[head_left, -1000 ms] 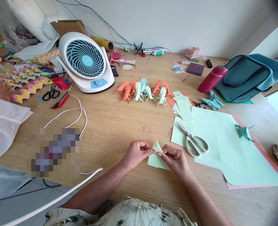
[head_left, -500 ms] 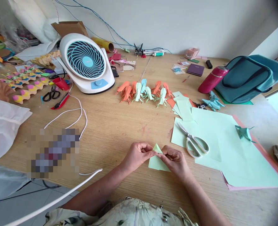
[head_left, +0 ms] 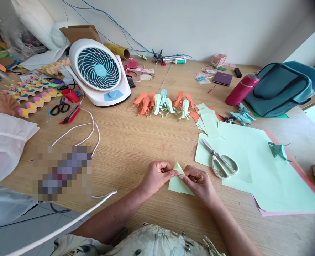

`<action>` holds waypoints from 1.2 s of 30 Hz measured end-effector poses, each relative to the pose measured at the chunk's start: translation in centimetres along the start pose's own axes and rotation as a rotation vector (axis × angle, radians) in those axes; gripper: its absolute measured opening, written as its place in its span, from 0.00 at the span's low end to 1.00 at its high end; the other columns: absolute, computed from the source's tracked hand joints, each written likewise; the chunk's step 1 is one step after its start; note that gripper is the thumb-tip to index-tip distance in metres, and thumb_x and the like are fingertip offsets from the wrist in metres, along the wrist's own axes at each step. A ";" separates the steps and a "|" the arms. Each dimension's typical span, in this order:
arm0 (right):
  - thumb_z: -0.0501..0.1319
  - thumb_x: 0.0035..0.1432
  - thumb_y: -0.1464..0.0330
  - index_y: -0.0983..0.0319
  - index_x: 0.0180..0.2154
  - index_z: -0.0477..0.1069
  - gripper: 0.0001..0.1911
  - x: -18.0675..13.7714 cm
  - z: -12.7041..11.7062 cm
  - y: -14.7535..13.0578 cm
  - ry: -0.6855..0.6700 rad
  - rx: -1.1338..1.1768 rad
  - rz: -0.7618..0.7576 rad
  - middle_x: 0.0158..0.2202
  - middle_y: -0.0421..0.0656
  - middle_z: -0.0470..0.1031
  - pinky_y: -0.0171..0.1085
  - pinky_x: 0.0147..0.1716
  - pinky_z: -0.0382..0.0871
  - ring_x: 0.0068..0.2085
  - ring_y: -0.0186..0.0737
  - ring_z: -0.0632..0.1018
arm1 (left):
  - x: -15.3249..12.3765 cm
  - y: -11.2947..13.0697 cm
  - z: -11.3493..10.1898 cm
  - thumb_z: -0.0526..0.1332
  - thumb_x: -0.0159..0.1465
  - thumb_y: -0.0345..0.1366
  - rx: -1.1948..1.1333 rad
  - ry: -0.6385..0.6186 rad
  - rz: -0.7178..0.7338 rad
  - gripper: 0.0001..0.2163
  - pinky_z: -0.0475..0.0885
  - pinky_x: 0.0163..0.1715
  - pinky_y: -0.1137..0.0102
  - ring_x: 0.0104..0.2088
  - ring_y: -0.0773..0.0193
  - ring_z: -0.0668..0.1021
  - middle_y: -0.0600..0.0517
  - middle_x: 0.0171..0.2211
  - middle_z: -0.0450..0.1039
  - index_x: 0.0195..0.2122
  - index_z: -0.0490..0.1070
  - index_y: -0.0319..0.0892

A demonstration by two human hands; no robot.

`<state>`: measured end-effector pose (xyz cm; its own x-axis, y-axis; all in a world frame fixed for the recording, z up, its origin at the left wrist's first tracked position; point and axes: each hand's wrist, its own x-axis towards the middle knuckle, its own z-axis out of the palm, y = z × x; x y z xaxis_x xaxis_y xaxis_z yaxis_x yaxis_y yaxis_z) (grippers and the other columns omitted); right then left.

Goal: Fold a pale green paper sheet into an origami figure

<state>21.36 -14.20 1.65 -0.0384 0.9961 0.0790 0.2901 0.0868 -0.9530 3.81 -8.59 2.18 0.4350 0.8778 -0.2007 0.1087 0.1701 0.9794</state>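
Pinching the pale-green paper (head_left: 180, 185) at lower centre, your left hand (head_left: 158, 176) and right hand (head_left: 200, 183) close thumb to fingers; uneven tension could skew its crease. Beyond, right of centre, a straying knuckle could knock the scissors (head_left: 215, 153).

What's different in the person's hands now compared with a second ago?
Very little: the tip of the small green paper seems to have dipped slightly toward the person. Nothing was taken up or let go; the left hand and right hand both keep pinching it. The white-handled scissors and folded figures stayed put.
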 end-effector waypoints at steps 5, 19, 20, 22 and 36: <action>0.62 0.60 0.55 0.61 0.22 0.65 0.21 0.1 0.2 0.1 0.018 -0.024 -0.003 0.22 0.38 0.61 0.34 0.23 0.54 0.24 0.32 0.61 | -0.2 0.2 0.3 0.70 0.52 0.46 -0.028 0.025 -0.016 0.17 0.60 0.22 0.76 0.21 0.72 0.66 0.56 0.19 0.67 0.20 0.71 0.37; 0.61 0.61 0.56 0.61 0.21 0.64 0.22 0.0 0.0 0.0 -0.004 -0.042 -0.047 0.22 0.38 0.62 0.34 0.23 0.55 0.23 0.32 0.62 | 0.0 0.4 -0.1 0.70 0.53 0.45 -0.007 0.000 0.024 0.16 0.61 0.24 0.76 0.23 0.71 0.67 0.55 0.21 0.69 0.21 0.72 0.37; 0.61 0.61 0.55 0.61 0.21 0.64 0.22 0.0 0.0 0.0 -0.005 -0.044 -0.045 0.21 0.38 0.62 0.34 0.23 0.55 0.23 0.32 0.62 | 0.0 0.4 -0.1 0.70 0.53 0.45 -0.013 0.001 0.026 0.16 0.61 0.24 0.76 0.23 0.71 0.67 0.55 0.20 0.68 0.21 0.72 0.37; 0.61 0.61 0.55 0.61 0.21 0.64 0.22 0.0 0.0 0.1 -0.002 -0.045 -0.043 0.22 0.38 0.62 0.34 0.23 0.55 0.23 0.32 0.61 | 0.0 0.4 0.0 0.70 0.53 0.45 -0.030 0.006 0.028 0.16 0.60 0.23 0.76 0.22 0.72 0.66 0.56 0.20 0.67 0.20 0.71 0.37; 0.62 0.61 0.56 0.62 0.21 0.66 0.21 0.1 0.1 -0.1 -0.007 0.013 -0.031 0.22 0.38 0.62 0.34 0.23 0.55 0.24 0.32 0.62 | -0.2 0.4 0.0 0.70 0.54 0.42 -0.047 -0.040 0.041 0.13 0.63 0.24 0.76 0.24 0.71 0.69 0.54 0.22 0.71 0.23 0.75 0.36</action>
<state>21.19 -14.11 1.75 -0.0535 0.9929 0.1066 0.2759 0.1172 -0.9540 3.75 -8.65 2.56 0.4741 0.8658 -0.1603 0.0486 0.1561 0.9865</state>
